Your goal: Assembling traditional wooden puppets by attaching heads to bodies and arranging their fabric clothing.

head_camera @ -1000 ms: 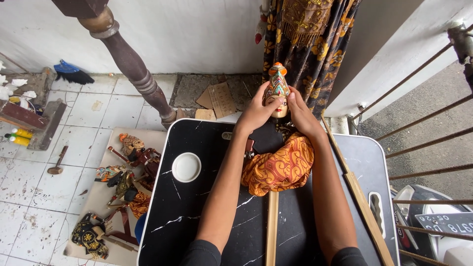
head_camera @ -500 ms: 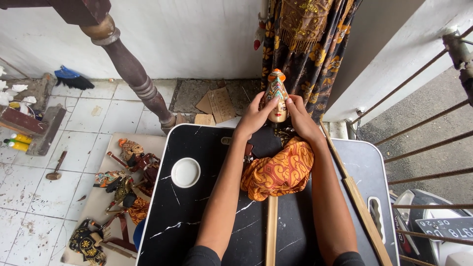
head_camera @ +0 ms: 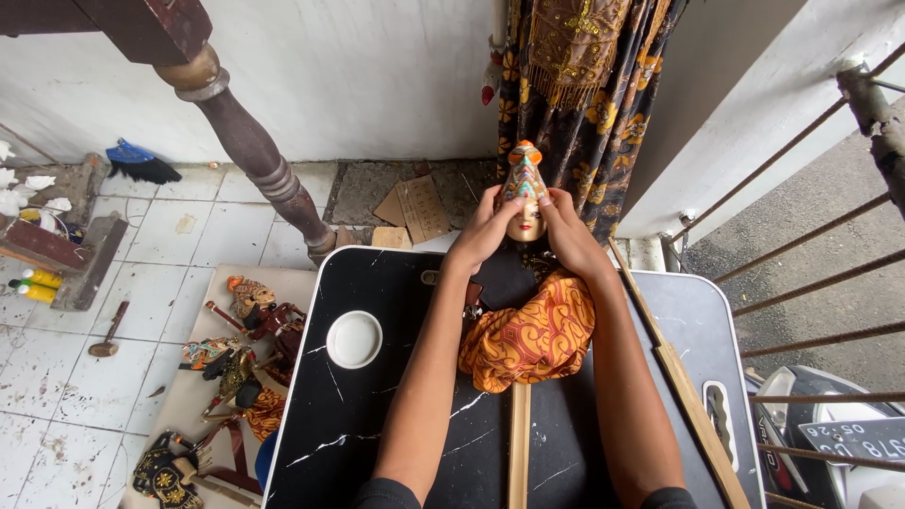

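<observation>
1. White tiled floor [head_camera: 141, 311] and a white wall lie beyond a black marble-patterned counter [head_camera: 358, 424], with a turned wooden post [head_camera: 255, 160] at far left and a railing [head_camera: 811, 283] on the right.
2. At the far edge of the counter, both hands hold up a painted puppet head [head_camera: 525, 200] with a tall orange and teal headdress. The left hand [head_camera: 483, 231] cups its left side and the right hand [head_camera: 567, 231] its right, each grip clamped on the head with the fingers wrapped round it.
3. Below the head, the puppet's orange batik cloth [head_camera: 533, 335] bunches on the counter between the forearms, and a wooden rod [head_camera: 518, 443] runs from it toward the near edge.
4. To do this well, I judge both sides should be pressed evenly with the head in line with the rod, turning gently so the paint is not scuffed and the cloth does not snag.
5. A white round dish [head_camera: 354, 338] sits left of the arms. More puppets [head_camera: 236, 358] lie on a mat on the floor further left, and a flat wooden slat [head_camera: 679, 377] lies along the right.
6. Compared with half a second earlier, the hands and head sit in nearly the same place; the grasp looks unchanged, and only the camera has shifted slightly.
</observation>
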